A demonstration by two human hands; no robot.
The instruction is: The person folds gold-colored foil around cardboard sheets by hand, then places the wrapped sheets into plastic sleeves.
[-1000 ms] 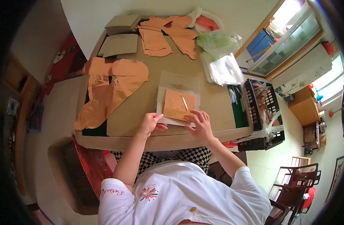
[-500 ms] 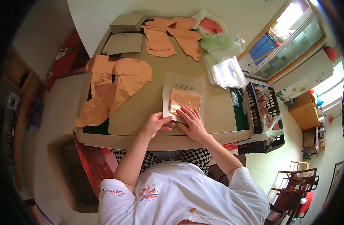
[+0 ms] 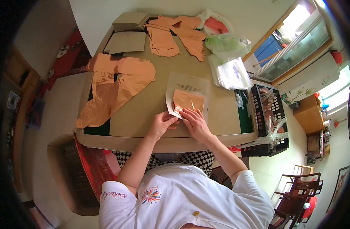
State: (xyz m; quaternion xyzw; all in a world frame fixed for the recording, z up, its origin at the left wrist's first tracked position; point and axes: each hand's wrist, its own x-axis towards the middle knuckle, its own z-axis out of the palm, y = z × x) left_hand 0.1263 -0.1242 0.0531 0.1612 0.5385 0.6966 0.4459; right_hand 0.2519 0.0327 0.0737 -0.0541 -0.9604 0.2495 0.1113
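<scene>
My left hand [image 3: 164, 124] pinches the lower left corner of a pale card [image 3: 169, 103], which curls up at that edge. Over the card seems to lie a clear plastic bag [image 3: 188, 81] with printed lines near its top. A folded rose-gold foil balloon [image 3: 189, 99] rests on the card. My right hand [image 3: 197, 124] lies over the lower part of this foil, fingers stretched out and pressing it flat. Its fingertips cover the foil's lower edge.
Unfolded foil balloons [image 3: 121, 89] lie to the left, with more foil shapes [image 3: 163, 40] at the back. Grey cards [image 3: 129, 21] are stacked at the back left. Clear bags [image 3: 232, 72] lie at the right, and a black crate [image 3: 272, 110] stands beyond the table's right edge.
The card's lower left corner has been bent upward by my left hand, which has shifted slightly right. My right hand stays on the foil balloon.
</scene>
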